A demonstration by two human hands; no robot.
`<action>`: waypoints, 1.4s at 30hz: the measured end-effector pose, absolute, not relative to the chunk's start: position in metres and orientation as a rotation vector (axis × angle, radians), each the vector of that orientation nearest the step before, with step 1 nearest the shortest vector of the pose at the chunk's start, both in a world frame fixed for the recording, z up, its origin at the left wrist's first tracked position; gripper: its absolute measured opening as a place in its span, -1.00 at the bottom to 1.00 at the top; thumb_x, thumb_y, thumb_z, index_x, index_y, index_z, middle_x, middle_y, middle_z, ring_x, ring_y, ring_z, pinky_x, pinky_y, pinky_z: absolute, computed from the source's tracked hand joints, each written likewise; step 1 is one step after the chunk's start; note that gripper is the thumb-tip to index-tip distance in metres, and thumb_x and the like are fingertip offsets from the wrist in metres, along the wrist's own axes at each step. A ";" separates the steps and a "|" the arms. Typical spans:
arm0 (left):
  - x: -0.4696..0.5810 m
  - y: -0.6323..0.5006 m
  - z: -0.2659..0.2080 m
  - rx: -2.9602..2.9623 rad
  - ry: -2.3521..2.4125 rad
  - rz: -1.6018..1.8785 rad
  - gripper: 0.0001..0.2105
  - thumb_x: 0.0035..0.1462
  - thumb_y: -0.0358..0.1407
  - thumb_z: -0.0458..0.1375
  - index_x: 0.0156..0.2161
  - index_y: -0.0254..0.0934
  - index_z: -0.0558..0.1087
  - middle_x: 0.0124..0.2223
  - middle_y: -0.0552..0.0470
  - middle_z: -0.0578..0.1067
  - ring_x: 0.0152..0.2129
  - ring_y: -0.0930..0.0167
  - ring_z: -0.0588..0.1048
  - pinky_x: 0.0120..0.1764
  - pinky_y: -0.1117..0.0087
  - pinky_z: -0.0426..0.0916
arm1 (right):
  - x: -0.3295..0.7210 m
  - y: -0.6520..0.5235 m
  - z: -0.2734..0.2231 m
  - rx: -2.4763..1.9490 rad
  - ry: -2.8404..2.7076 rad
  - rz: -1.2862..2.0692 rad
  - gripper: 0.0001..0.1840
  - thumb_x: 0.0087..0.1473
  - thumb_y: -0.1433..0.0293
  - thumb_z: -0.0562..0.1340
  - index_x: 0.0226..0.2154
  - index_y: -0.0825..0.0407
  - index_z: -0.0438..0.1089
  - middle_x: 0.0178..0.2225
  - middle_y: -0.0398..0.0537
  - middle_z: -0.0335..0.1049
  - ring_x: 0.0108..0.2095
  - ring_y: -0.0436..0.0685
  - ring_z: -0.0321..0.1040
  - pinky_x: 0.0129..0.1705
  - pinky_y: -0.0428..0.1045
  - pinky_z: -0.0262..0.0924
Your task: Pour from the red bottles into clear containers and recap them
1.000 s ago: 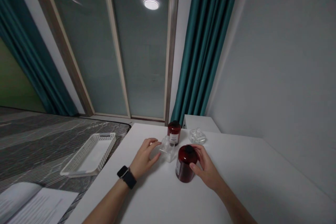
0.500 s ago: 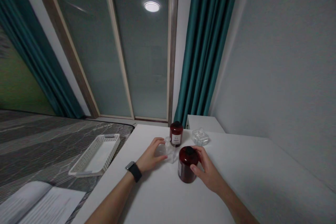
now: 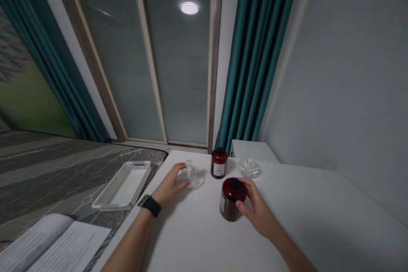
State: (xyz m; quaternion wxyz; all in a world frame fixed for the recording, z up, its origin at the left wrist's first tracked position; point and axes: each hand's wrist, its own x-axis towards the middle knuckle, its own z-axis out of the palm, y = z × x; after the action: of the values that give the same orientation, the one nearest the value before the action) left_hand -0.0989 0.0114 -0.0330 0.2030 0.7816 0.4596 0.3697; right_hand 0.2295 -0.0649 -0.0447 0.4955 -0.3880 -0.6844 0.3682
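On the white desk (image 3: 197, 242) in my feed, I have the right hand (image 3: 259, 212) curled around the upright nearer red bottle (image 3: 232, 204); the left hand (image 3: 169, 185) grips a clear container (image 3: 193, 174) between thumb and fingers, left of the farther red bottle (image 3: 218, 161); whether lifted, I cannot tell.

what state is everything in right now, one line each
front brown bottle, upright, capped, right hand around its side
back brown bottle, upright, capped
left clear container, in left hand, too blurred to tell if closed
right clear container, resting on table
book, open
basket, upright, open-topped
round light, lit
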 end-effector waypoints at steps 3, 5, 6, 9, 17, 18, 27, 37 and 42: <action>-0.096 0.009 -0.032 2.207 1.342 1.102 -0.42 0.12 -0.22 0.24 0.20 -0.23 0.18 0.22 -0.19 0.29 0.17 0.15 0.29 0.21 0.03 0.18 | 0.230 -0.064 -0.046 -0.945 -1.655 0.888 -0.49 0.19 0.24 0.23 0.15 -0.09 0.12 0.15 0.12 0.25 0.19 0.28 0.22 0.24 0.21 0.10; -0.092 0.004 -0.026 2.236 1.385 1.225 -0.41 0.15 -0.21 0.22 0.24 -0.20 0.13 0.23 -0.19 0.25 0.18 0.15 0.26 0.19 0.04 0.21 | 0.230 -0.064 -0.048 -0.948 -1.653 0.898 -0.49 0.20 0.24 0.22 0.15 -0.08 0.12 0.16 0.12 0.24 0.20 0.27 0.21 0.26 0.21 0.08; -0.089 0.000 -0.022 2.254 1.400 1.297 -0.46 0.18 -0.23 0.19 0.22 -0.19 0.15 0.20 -0.18 0.28 0.16 0.15 0.26 0.17 0.06 0.22 | 0.230 -0.064 -0.049 -0.950 -1.650 0.905 -0.48 0.20 0.24 0.22 0.16 -0.08 0.10 0.18 0.13 0.22 0.22 0.27 0.19 0.27 0.22 0.06; -0.074 -0.016 -0.009 2.293 1.363 1.526 -0.72 0.25 -0.30 0.09 0.06 -0.21 0.31 0.02 -0.14 0.41 0.00 0.18 0.37 0.09 0.09 0.27 | 0.229 -0.063 -0.051 -0.956 -1.605 0.925 -0.43 0.20 0.22 0.22 0.19 -0.10 0.05 0.22 0.12 0.17 0.25 0.25 0.14 0.29 0.21 0.02; -0.008 -0.042 0.017 2.272 0.847 1.193 -0.74 0.32 -0.28 0.05 0.06 -0.22 0.39 -0.01 -0.14 0.46 -0.04 0.23 0.40 0.03 0.17 0.32 | 0.222 -0.060 -0.055 -0.844 -1.550 1.060 -0.42 0.18 0.14 0.25 0.18 -0.13 0.09 0.20 0.10 0.21 0.22 0.26 0.20 0.26 0.22 0.08; -0.001 -0.041 0.020 2.263 0.810 1.169 -0.72 0.32 -0.28 0.05 0.10 -0.22 0.38 0.01 -0.14 0.45 -0.02 0.23 0.39 0.06 0.16 0.31 | 0.222 -0.060 -0.056 -0.831 -1.551 1.083 -0.38 0.18 0.13 0.26 0.20 -0.13 0.07 0.23 0.11 0.19 0.24 0.27 0.17 0.27 0.23 0.06; 0.022 -0.026 0.030 2.178 0.587 1.044 -0.76 0.30 -0.29 0.12 0.01 -0.22 0.54 -0.03 -0.11 0.58 -0.06 0.26 0.49 0.06 0.21 0.34 | 0.221 -0.058 -0.055 -0.748 -1.607 1.217 -0.29 0.14 0.19 0.32 0.26 -0.11 0.08 0.28 0.11 0.17 0.27 0.31 0.15 0.28 0.31 0.02; 0.030 -0.029 0.019 1.988 0.707 1.180 -0.82 0.15 -0.36 0.25 -0.12 -0.25 0.60 -0.13 -0.10 0.61 -0.14 0.25 0.53 0.01 0.20 0.36 | 0.218 -0.060 -0.056 -0.817 -1.565 1.184 -0.33 0.09 0.27 0.35 0.20 -0.08 0.15 0.19 0.13 0.28 0.17 0.29 0.28 0.21 0.29 0.14; 0.033 -0.035 0.013 1.920 0.875 1.243 -0.81 0.09 -0.37 0.29 -0.15 -0.25 0.58 -0.14 -0.09 0.57 -0.14 0.23 0.50 -0.01 0.19 0.35 | 0.215 -0.062 -0.053 -0.898 -1.561 1.098 -0.36 0.06 0.33 0.36 0.17 -0.10 0.19 0.16 0.10 0.31 0.14 0.29 0.30 0.19 0.30 0.15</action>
State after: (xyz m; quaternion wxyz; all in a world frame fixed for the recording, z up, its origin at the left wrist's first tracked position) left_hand 0.0331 -0.0346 0.0126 0.3396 0.7376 0.3360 0.4773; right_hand 0.2147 -0.0617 -0.0530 0.4934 -0.3702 -0.6438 0.4528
